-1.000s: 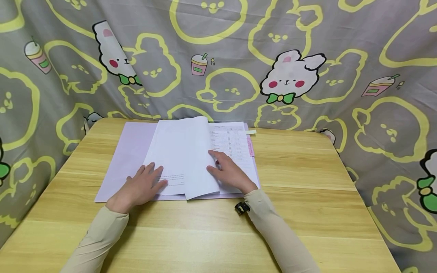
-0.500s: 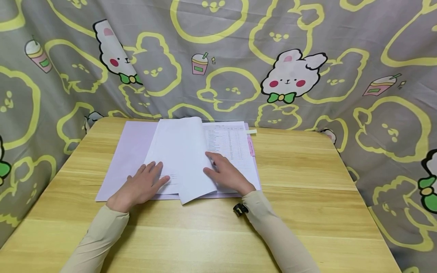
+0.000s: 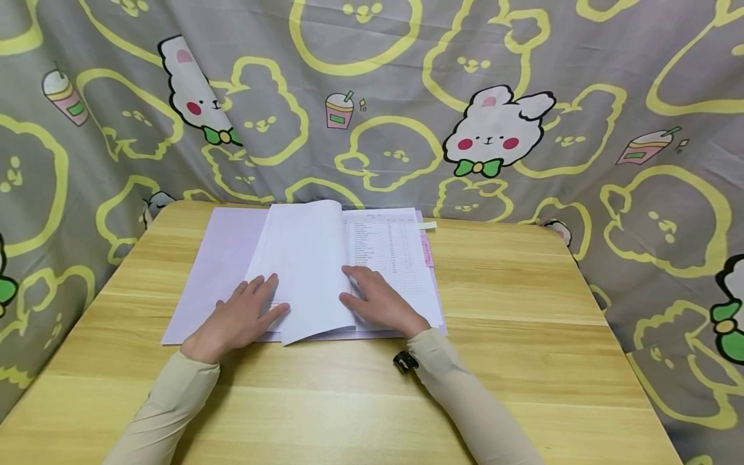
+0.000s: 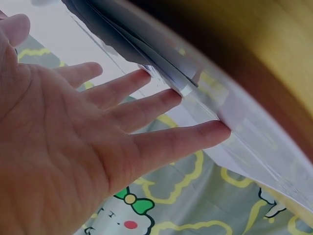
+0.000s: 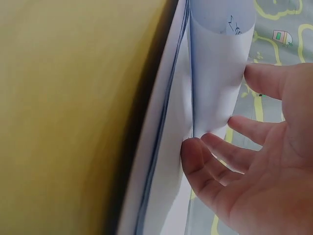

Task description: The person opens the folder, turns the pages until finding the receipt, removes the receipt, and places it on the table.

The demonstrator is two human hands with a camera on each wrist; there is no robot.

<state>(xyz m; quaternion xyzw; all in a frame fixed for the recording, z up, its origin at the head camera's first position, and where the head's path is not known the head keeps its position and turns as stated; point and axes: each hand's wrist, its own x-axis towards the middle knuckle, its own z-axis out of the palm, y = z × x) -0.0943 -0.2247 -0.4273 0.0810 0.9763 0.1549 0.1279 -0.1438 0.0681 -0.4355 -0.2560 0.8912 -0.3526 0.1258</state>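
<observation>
A lilac folder [image 3: 228, 242] lies spread on the table with a stack of paper in it. One white sheet [image 3: 314, 258] bends over toward the left, its near corner slightly past the folder's front edge. My right hand [image 3: 383, 302] touches the curled edge of this sheet with thumb and fingertips, fingers loosely bent. The right wrist view shows them against the rolled paper [image 5: 215, 68]. On the left pages rests my left hand [image 3: 237, 320], fingers spread and fingertips down. Under the turned sheet, a printed table page [image 3: 380, 248] shows on the right.
A pale sticky tab [image 3: 428, 225] and a pink tab [image 3: 427, 250] stick out at the folder's right side. The wooden table [image 3: 325, 400] spreads toward me, and a grey patterned curtain [image 3: 395, 77] hangs close behind and on both sides.
My right hand has moved left, carrying the bent sheet's edge with it, so more of the printed table page shows. The left hand has stayed almost still.
</observation>
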